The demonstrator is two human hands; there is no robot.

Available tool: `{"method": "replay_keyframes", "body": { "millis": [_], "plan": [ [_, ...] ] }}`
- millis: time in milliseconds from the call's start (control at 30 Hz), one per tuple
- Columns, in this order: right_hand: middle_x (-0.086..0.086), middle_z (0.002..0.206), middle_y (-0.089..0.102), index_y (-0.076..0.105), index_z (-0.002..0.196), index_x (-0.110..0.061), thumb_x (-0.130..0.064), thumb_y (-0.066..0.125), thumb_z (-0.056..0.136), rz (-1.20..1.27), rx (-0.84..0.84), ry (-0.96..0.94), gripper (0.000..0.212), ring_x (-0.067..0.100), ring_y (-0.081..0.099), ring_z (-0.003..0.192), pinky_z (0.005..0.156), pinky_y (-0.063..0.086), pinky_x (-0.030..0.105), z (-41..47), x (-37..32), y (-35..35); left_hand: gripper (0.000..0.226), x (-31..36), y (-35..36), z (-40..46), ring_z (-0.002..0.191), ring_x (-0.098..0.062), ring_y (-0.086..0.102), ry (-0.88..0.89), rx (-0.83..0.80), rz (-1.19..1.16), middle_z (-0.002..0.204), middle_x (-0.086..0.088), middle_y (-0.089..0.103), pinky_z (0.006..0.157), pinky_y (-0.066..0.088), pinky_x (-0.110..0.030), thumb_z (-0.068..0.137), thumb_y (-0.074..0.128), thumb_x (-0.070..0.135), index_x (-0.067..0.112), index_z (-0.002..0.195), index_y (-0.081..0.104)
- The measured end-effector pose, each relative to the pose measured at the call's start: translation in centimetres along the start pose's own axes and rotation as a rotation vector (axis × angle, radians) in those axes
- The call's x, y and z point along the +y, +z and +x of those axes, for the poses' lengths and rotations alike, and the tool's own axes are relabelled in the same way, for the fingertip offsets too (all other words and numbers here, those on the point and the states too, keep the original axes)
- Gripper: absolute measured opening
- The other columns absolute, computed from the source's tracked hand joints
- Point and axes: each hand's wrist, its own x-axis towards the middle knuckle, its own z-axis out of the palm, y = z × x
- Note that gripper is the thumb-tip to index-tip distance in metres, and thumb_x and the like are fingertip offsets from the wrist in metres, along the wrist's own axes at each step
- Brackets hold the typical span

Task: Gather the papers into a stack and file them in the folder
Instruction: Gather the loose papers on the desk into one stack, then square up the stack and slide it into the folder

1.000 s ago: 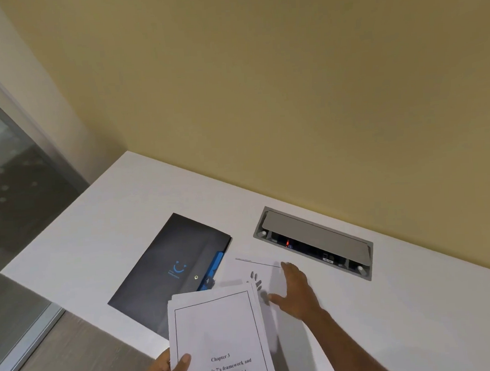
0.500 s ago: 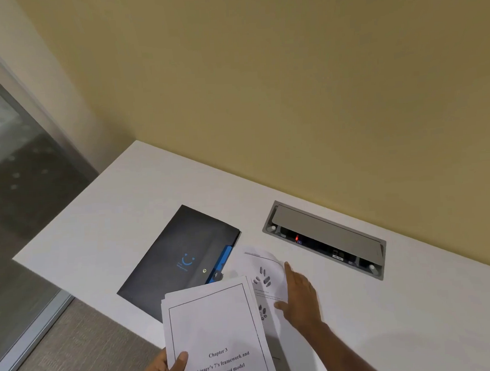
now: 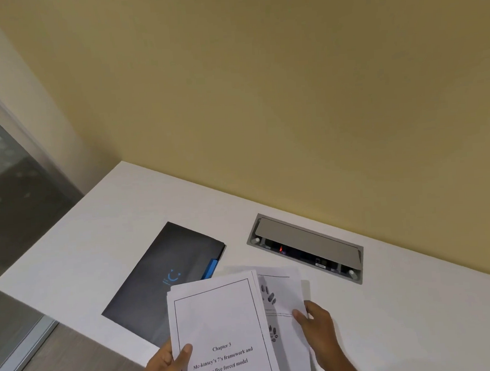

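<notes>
The stack sits in the left hand, thumb pinching its lower edge, above the table. The right hand grips a loose sheet just beside it. The folder lies closed, so gathering looks nearly done and filing remains.

Left hand grips paper stack; right hand pinches loose sheet beside closed folder.
</notes>
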Motion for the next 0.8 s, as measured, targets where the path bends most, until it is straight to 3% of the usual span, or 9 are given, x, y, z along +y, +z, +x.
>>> {"method": "replay_keyframes", "body": {
  "millis": [67,133,233,333,433,500,633,733,800],
  "plan": [
    [-0.017,0.088,0.08,0.077,0.091,-0.019,-0.012,0.069,0.096,0.048,-0.037,0.028,0.012,0.018,0.074,0.096,0.086,0.056,0.034,-0.8,-0.1,-1.7,0.028,0.9,0.8,0.0,0.101,-0.01,0.068,0.015,-0.006,0.015,0.086,0.028,0.079,0.087,0.049,-0.027,0.093,0.072,0.021,0.046,0.104,0.066],
    [-0.013,0.094,0.082,0.079,0.096,-0.019,-0.013,0.068,0.097,0.092,-0.072,0.042,0.013,0.018,0.076,0.098,0.09,0.056,0.035,-1.7,-0.3,-3.1,0.026,1.3,1.5,0.5,0.107,-0.015,0.07,0.003,-0.031,0.04,0.091,0.025,0.08,0.092,0.049,-0.032,0.092,0.074,0.022,0.045,0.104,0.067],
    [-0.007,0.105,0.082,0.079,0.106,-0.018,-0.008,0.063,0.101,0.207,-0.145,0.076,0.02,0.013,0.077,0.099,0.088,0.058,0.028,-3.5,-1.0,-4.4,0.021,2.6,3.0,0.2,0.109,-0.024,0.071,0.029,-0.068,0.081,0.095,0.016,0.08,0.091,0.05,-0.029,0.093,0.072,0.022,0.034,0.11,0.068],
    [0.0,0.111,0.081,0.077,0.113,-0.013,-0.002,0.059,0.102,0.294,-0.21,0.078,0.024,0.016,0.077,0.105,0.092,0.058,0.03,-5.0,-1.2,-4.9,0.025,4.0,4.6,-0.4,0.113,-0.029,0.067,0.043,-0.117,0.149,0.099,0.012,0.072,0.101,0.048,-0.034,0.099,0.063,0.021,0.028,0.123,0.059],
    [0.006,0.117,0.08,0.076,0.118,-0.011,-0.003,0.059,0.102,0.311,-0.259,0.051,0.024,0.023,0.074,0.114,0.108,0.053,0.042,-5.8,-1.1,-4.8,0.033,4.7,5.9,-0.4,0.118,-0.023,0.06,-0.023,-0.152,0.188,0.121,0.002,0.07,0.112,0.043,-0.039,0.1,0.06,0.029,0.021,0.132,0.056],
    [0.01,0.118,0.079,0.077,0.118,-0.011,-0.008,0.063,0.101,0.336,-0.286,0.048,0.022,0.028,0.075,0.112,0.104,0.055,0.043,-6.5,-1.3,-4.7,0.037,4.7,6.5,-0.3,0.121,-0.022,0.057,-0.042,-0.175,0.25,0.129,0.001,0.064,0.116,0.041,-0.041,0.1,0.058,0.036,0.021,0.133,0.053],
    [0.011,0.118,0.079,0.076,0.123,-0.02,-0.015,0.063,0.101,0.349,-0.356,0.1,0.025,0.037,0.074,0.112,0.095,0.054,0.045,-7.3,-1.3,-4.8,0.028,5.0,7.7,-0.6,0.11,-0.017,0.052,-0.011,-0.209,0.315,0.116,0.003,0.059,0.107,0.042,-0.036,0.102,0.056,0.034,0.025,0.127,0.051],
    [0.012,0.121,0.077,0.075,0.125,-0.023,-0.031,0.066,0.099,0.364,-0.379,0.142,0.028,0.041,0.07,0.116,0.093,0.046,0.045,-7.8,-1.1,-5.2,0.023,5.2,8.2,-0.8,0.109,-0.018,0.054,0.003,-0.218,0.327,0.112,0.004,0.061,0.097,0.042,-0.031,0.101,0.056,0.033,0.026,0.123,0.052],
    [0.01,0.121,0.077,0.075,0.123,-0.02,-0.044,0.066,0.097,0.417,-0.359,0.19,0.037,0.039,0.071,0.109,0.09,0.047,0.041,-8.0,-1.2,-5.6,0.023,5.2,8.6,-0.7,0.113,-0.02,0.057,0.012,-0.216,0.307,0.112,0.004,0.063,0.1,0.044,-0.033,0.101,0.058,0.031,0.026,0.123,0.054]
  ]
}}
